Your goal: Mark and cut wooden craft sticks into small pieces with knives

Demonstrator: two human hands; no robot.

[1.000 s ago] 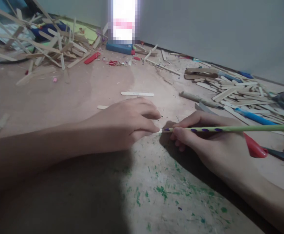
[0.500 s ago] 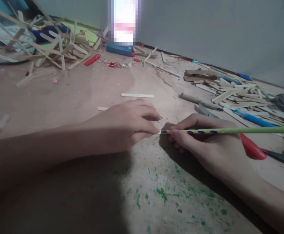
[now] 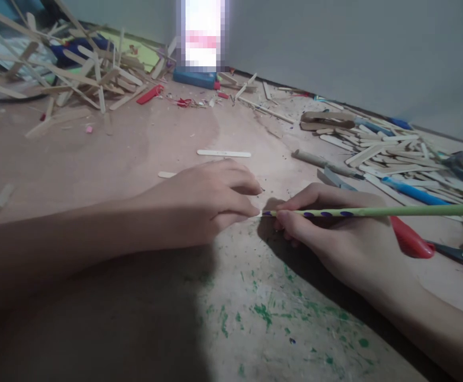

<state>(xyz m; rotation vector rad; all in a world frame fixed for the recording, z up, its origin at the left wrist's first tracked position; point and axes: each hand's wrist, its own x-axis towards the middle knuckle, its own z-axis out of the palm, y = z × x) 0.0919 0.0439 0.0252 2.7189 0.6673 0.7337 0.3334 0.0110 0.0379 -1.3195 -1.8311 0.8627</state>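
Note:
My right hand (image 3: 334,228) grips a light green pencil (image 3: 406,211) with dark purple oval marks along its front part. The pencil lies nearly level, its tip pointing left. Against the tabletop, my left hand (image 3: 211,199) has its thumb and index finger closed on what looks like a craft stick (image 3: 260,214); only a small pale end shows, touching or very near the pencil tip. The other fingers are bent over the table. Beyond this hand lies a loose craft stick (image 3: 224,154), and another stick (image 3: 166,174) is partly covered by the hand.
Many craft sticks (image 3: 394,151) are heaped at right, beside a blue pen (image 3: 414,192) and a cutter blade (image 3: 334,179). Red-handled scissors (image 3: 412,239) lie behind my right wrist. A tangled stick pile (image 3: 84,74) stands back left. A blue box (image 3: 195,78) sits near the wall.
Both hands and the pencil hold almost the same place. The whole view has shifted by a few pixels; the pencil tip stays at the left fingertips.

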